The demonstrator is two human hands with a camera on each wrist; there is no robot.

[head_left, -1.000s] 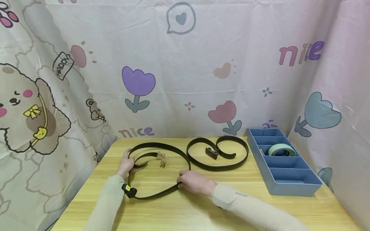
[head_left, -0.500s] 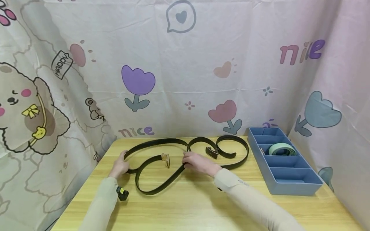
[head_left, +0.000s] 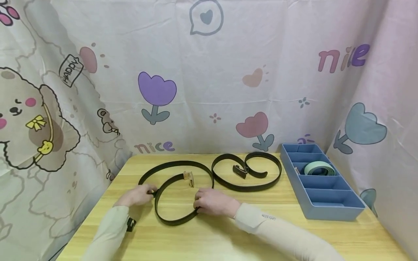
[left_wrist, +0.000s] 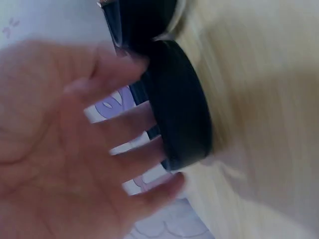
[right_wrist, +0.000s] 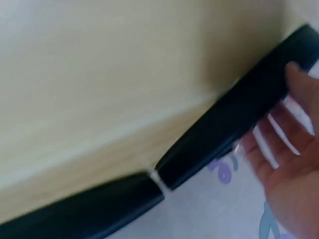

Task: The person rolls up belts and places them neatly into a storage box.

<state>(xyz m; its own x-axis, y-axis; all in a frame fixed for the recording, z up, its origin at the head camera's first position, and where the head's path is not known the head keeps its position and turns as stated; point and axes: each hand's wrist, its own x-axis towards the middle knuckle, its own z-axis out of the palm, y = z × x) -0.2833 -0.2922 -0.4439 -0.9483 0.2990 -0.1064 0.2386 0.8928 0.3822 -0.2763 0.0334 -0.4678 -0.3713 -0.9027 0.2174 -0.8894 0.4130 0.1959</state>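
Observation:
A black belt [head_left: 176, 163] with a gold-coloured buckle [head_left: 187, 175] stands on its edge in a spiral on the left half of the table. At the spiral's left side is my left hand [head_left: 135, 196]; in the left wrist view its thumb is at the strap [left_wrist: 182, 114], with fingers behind it. My right hand [head_left: 215, 201] pinches the near right part of the loop. Its thumb lies on one face of the strap [right_wrist: 224, 119] in the right wrist view, fingers on the other. The buckle end lies inside the loop, untouched.
Right of the held loop, close to it, a second dark belt [head_left: 248, 188] is curled with its dark buckle [head_left: 240, 171] inside. A blue divided box [head_left: 333, 214] stands at the right, holding a rolled pale green belt [head_left: 318, 167]. A patterned curtain [head_left: 202, 90] hangs behind the table.
My left hand has moved nearer on the left side. The right hand went away and rightward, then came back nearer. The belt's buckle end has curled inward into a tighter spiral.

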